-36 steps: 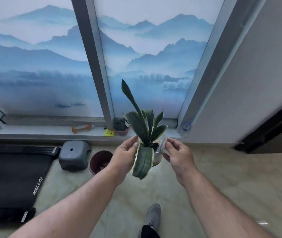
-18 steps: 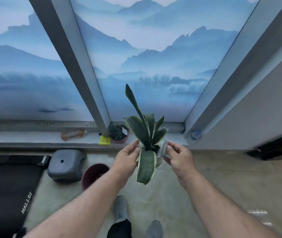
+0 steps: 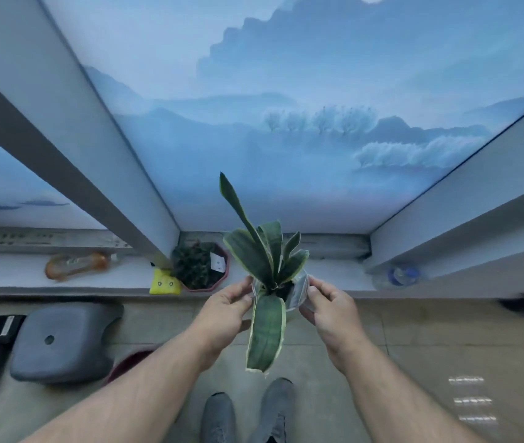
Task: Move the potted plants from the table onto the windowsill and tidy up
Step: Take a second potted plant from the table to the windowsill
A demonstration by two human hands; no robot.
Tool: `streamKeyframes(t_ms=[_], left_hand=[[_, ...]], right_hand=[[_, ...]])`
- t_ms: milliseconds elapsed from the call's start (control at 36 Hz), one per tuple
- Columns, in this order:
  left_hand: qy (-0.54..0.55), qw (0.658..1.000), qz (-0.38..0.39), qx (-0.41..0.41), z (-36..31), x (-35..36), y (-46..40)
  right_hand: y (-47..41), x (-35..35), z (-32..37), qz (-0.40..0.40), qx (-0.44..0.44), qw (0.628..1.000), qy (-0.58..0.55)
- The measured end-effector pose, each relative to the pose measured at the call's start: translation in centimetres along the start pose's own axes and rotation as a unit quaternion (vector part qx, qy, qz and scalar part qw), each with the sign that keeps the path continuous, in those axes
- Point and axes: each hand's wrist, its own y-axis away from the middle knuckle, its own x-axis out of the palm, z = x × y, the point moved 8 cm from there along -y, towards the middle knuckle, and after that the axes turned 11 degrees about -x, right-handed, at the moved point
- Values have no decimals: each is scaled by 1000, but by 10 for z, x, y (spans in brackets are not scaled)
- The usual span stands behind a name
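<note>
Both my hands hold a small potted snake plant [image 3: 267, 257] with yellow-edged green leaves, in a pale translucent pot. My left hand [image 3: 227, 310] grips the pot's left side and my right hand [image 3: 329, 310] grips its right side. The pot hangs in the air at the front edge of the white windowsill [image 3: 334, 278]. One long leaf droops down toward me. A second plant, dark and bushy in a maroon octagonal pot [image 3: 201, 266], stands on the sill just left of the held plant.
On the sill lie a yellow tag [image 3: 164, 282], an amber bottle [image 3: 77, 265] on its side and a clear bottle [image 3: 399, 276] at the right corner. Below on the floor are a grey stool [image 3: 62, 340], a maroon empty pot [image 3: 129, 361] and my grey shoes [image 3: 248, 410].
I have stepped closer to the window; the sill and the maroon pot now loom larger. The held plant has come up to the sill's front edge, with both hands still on its pot.
</note>
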Motion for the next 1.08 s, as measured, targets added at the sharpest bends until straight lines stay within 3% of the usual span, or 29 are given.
streamKeyframes(t_ms=[306,472,1083], left_hand=[[-29,999,-10,-38,53,-27,-184],[1,999,-24,-44,70,-37,-242],[48,996,-64,-41,76,-50,-296]], right_hand=[[-156,31,-141,52,4,998,28],[-206,49,-183,62,14,997,35],[-254,74,-210,102,19,991,85]])
